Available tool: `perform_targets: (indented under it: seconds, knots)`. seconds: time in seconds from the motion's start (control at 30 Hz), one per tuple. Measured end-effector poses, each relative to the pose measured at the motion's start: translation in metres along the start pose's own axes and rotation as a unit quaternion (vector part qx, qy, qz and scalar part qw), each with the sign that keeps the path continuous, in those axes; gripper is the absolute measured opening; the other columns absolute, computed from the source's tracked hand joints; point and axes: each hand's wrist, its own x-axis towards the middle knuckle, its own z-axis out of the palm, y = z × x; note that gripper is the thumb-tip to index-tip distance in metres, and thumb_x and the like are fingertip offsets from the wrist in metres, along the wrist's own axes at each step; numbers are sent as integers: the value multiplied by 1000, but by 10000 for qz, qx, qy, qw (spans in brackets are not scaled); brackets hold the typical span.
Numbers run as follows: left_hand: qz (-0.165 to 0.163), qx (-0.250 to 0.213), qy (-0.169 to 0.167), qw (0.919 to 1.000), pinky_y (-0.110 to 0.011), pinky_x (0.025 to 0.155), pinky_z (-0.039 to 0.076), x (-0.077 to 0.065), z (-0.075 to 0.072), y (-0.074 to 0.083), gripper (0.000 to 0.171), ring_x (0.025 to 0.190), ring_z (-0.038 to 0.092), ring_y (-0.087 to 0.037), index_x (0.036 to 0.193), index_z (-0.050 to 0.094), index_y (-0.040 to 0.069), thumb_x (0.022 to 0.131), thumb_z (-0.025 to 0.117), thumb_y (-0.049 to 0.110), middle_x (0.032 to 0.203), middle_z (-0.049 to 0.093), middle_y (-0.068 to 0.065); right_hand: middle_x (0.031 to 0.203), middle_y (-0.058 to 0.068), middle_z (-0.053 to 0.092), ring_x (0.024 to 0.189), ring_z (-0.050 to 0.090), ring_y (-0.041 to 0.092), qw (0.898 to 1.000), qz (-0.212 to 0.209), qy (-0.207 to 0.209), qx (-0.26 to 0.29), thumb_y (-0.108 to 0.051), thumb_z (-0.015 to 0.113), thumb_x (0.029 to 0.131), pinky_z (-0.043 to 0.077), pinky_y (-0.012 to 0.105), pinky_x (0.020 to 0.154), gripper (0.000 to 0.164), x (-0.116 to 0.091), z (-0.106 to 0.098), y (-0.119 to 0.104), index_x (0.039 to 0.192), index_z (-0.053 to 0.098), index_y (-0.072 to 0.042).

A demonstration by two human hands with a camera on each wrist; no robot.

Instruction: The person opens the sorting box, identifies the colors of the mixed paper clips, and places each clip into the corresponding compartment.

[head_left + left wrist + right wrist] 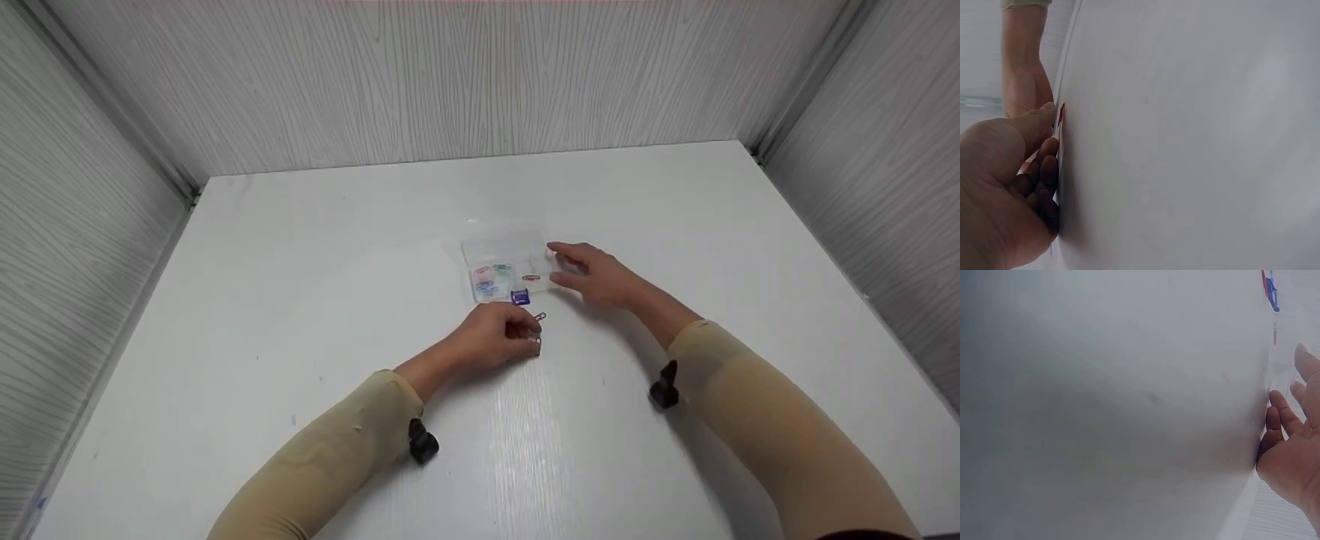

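Note:
A clear plastic box (481,297) with compartments lies with its lid (504,244) folded back. Pink, green and blue paper clips lie in its left part; a red paper clip (531,278) lies in its right part. My right hand (600,276) rests at the box's right end, thumb and forefinger apart and fairly straight. In front of the box, my left hand (499,335) is low on the table, its thumb and forefinger apart beside two loose paper clips. One loose clip (541,316) lies by the forefinger, another (538,346) by the thumb tip. The left wrist view shows a red clip (1062,114) beside the thumb.
A small purple-blue square piece (520,297) sits at the box's front edge. The white table (337,247) meets panelled walls at the back and both sides. Small black devices (424,442) are strapped at both wrists.

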Motion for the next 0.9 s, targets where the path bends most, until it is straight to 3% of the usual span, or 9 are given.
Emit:
perform_targets:
  seconds: [0.5,0.9]
  knots:
    - [-118,119,9,9999,-29,85,49,-1,1,2,24,91,58,-12,115,80,14,92,84,17,94,66,5,166,11,40,157,29,32,10000,-16,11,44,-47,63,106,21,53,126,69,-3,-2,-4,166,38,-26]
    - [73,195,-7,9998,-27,80,48,1,1,-1,16,87,58,-10,106,80,12,92,83,15,91,66,6,168,9,37,158,27,30,9999,113,-19,64,-48,63,106,21,52,126,68,-3,-1,-3,166,38,-28]
